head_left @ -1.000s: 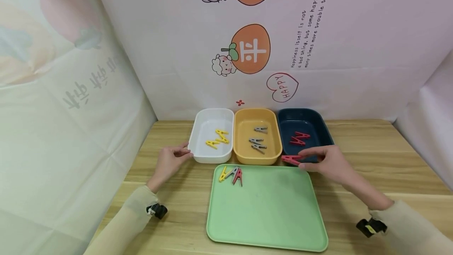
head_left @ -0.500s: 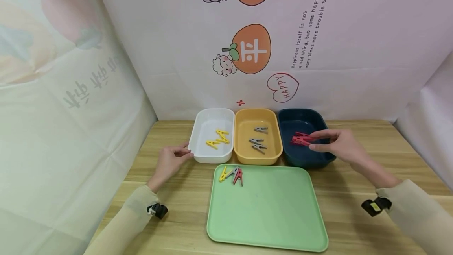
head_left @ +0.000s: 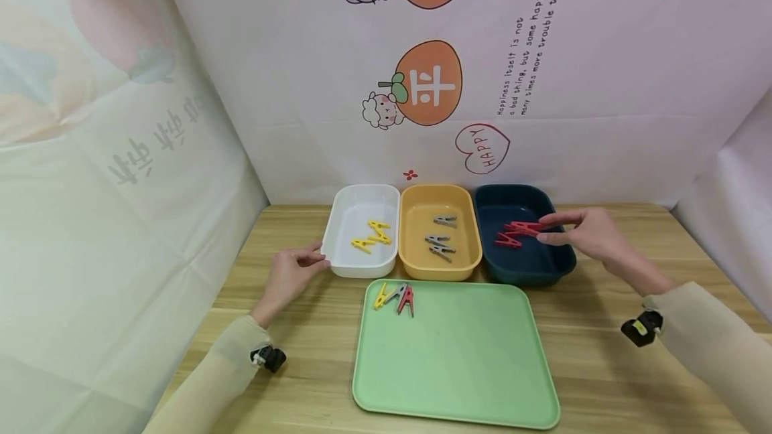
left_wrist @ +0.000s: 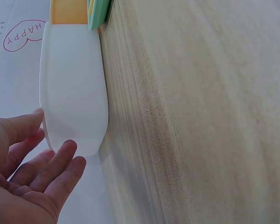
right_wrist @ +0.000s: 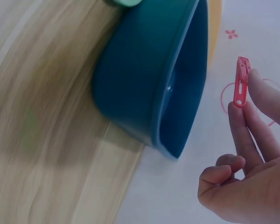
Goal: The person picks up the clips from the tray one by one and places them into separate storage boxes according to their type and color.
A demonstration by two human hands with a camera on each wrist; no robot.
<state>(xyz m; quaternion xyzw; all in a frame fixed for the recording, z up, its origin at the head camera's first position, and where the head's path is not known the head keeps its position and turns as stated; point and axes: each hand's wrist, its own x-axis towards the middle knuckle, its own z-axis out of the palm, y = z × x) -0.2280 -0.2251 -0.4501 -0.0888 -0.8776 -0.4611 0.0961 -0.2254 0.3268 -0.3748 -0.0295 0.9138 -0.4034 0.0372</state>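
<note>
Above the dark blue box, my right hand pinches a red clothespin between thumb and fingertips. The right wrist view shows this red clothespin raised over the box's rim. Two other red clothespins lie in the box, one plainly visible and one partly covered. My left hand touches the near left corner of the white box, its fingers relaxed in the left wrist view. Three yellow clothespins lie in the white box. The yellow box beside it contains three grey clothespins.
A green tray lies in front of the boxes, bearing a yellow clothespin, a grey clothespin and a red clothespin at its far left corner. The three boxes stand side by side against a printed cloth backdrop on a wooden table.
My right hand has carried the red clothespin from the near edge of the dark blue box over its inside, then slightly farther back and right. My left hand stays put.
</note>
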